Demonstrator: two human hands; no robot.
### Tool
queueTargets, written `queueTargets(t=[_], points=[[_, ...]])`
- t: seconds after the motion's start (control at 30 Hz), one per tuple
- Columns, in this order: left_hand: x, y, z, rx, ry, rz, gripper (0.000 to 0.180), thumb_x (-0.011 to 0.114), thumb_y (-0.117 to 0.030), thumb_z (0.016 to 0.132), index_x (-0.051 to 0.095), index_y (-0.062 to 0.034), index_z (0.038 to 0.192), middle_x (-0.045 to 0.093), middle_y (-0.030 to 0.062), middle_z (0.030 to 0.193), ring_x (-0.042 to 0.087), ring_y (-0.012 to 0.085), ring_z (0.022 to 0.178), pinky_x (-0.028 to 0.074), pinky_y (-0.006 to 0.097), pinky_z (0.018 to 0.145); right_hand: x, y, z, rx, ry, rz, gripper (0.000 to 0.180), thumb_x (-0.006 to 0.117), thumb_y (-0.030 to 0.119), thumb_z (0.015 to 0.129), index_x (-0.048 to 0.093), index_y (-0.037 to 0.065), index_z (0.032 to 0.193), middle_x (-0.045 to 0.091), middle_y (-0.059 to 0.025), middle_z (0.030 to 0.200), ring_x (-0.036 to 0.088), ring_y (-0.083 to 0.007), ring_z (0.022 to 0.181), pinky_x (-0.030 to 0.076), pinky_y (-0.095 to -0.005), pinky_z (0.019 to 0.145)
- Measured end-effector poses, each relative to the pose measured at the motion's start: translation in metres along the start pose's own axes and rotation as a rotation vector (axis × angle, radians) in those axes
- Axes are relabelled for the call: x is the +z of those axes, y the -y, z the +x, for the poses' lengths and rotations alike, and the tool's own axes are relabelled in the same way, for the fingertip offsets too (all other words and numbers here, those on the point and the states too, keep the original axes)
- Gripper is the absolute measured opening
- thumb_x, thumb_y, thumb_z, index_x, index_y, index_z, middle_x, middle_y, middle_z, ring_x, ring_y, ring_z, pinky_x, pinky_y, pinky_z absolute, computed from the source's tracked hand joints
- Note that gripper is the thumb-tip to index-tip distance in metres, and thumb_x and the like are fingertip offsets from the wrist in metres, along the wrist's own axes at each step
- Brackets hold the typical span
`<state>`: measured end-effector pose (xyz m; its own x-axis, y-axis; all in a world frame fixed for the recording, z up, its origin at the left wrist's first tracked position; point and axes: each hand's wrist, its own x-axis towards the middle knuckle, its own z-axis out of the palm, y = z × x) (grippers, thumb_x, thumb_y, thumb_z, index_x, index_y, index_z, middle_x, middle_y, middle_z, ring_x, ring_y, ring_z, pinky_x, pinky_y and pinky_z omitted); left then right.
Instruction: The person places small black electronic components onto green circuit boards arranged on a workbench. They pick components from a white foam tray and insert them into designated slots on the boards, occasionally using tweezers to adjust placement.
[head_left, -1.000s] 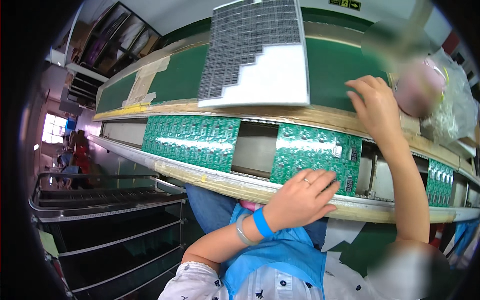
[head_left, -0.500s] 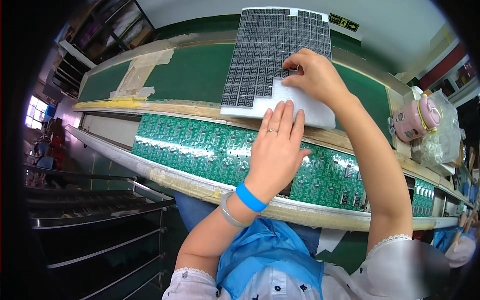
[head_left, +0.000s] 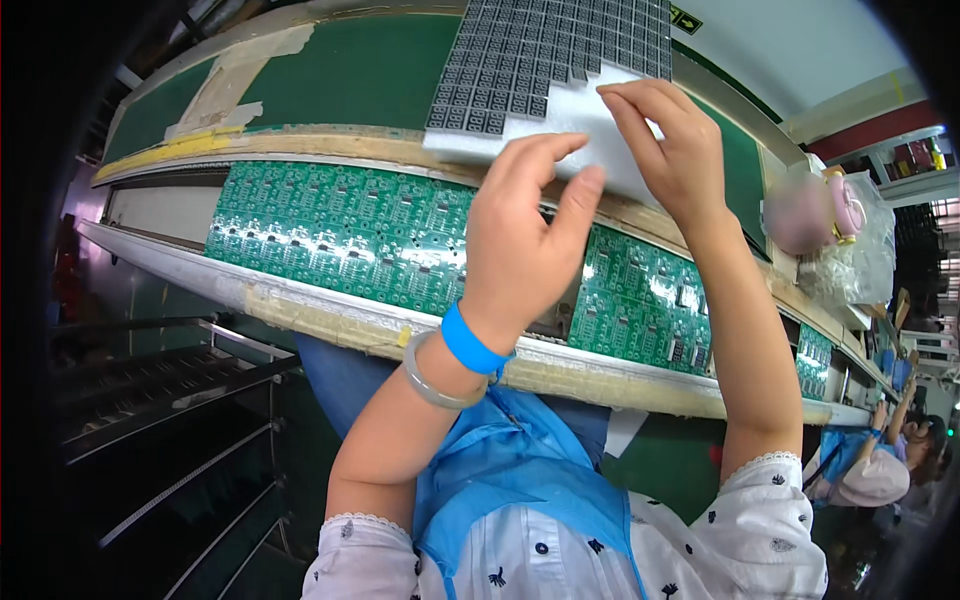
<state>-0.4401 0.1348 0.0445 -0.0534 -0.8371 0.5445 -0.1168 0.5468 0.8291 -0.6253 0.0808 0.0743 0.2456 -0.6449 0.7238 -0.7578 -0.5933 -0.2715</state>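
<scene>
A white foam board (head_left: 610,118) carries rows of small black digit display modules (head_left: 520,55), with bare foam on its near right part. Over that bare patch is my right hand (head_left: 675,140), thumb and fingertips pinched together beside the modules' stepped edge. Whatever the pinch holds is too small to make out. My left hand (head_left: 520,225), with a blue wristband, hovers in front of the foam's near edge. Its fingers are curved and the thumb stands apart, nothing visible between them. Below both hands runs a row of green circuit boards (head_left: 340,235), partly covered by my left hand.
The boards lie in a rail track with a pale front edge (head_left: 300,305). Behind it is a green bench top (head_left: 350,75). A pink container (head_left: 800,212) and clear plastic bag (head_left: 868,240) stand at right. A black rack (head_left: 180,400) is at lower left; another person (head_left: 870,470) at far right.
My left hand has come off the foam and curled from lying flat. My right hand has closed from a wide finger gap into a pinch, away from the modules. The view has shifted.
</scene>
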Motion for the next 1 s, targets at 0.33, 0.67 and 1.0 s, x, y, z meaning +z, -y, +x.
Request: queueTargets(t=[0.33,0.67,1.0], points=[[0.005,0.022,-0.002,0.088,-0.008,0.008,0.016,0.069,-0.011,0.096,0.071,-0.0004,0.108,0.07,0.0124,0.105,0.069,0.026,0.084,0.056,0.036,0.077,0.027,-0.007,0.037,0.339,0.235,-0.215,0.035,0.077,0.034,0.087,0.078,0.008,0.11,0.078,-0.0111,0.092,0.074,-0.0271,0.084,0.058,-0.0392,0.079],[0.001,0.016,-0.004,-0.351,0.069,-0.689,0.038,0.063,-0.017,0.105,0.06,0.0045,0.136,0.073,0.0121,0.113,0.071,0.0154,0.099,0.059,0.028,0.084,-0.019,0.05,-0.02,0.538,-0.022,0.413,0.03,0.08,0.015,0.086,0.079,0.005,0.114,0.077,-0.0057,0.097,0.068,-0.0109,0.088,0.053,-0.0265,0.081],[0.008,0.004,-0.008,-0.637,0.549,-0.961,0.033,0.064,-0.027,0.105,0.07,-0.0006,0.123,0.075,0.0078,0.107,0.073,0.0146,0.097,0.061,0.031,0.089,-0.074,0.082,-0.066,0.034,0.077,-0.005,0.018,0.084,0.008,0.076,0.075,0.01,0.092,0.076,-0.003,0.103,0.068,-0.0233,0.094,0.049,-0.0355,0.081]])
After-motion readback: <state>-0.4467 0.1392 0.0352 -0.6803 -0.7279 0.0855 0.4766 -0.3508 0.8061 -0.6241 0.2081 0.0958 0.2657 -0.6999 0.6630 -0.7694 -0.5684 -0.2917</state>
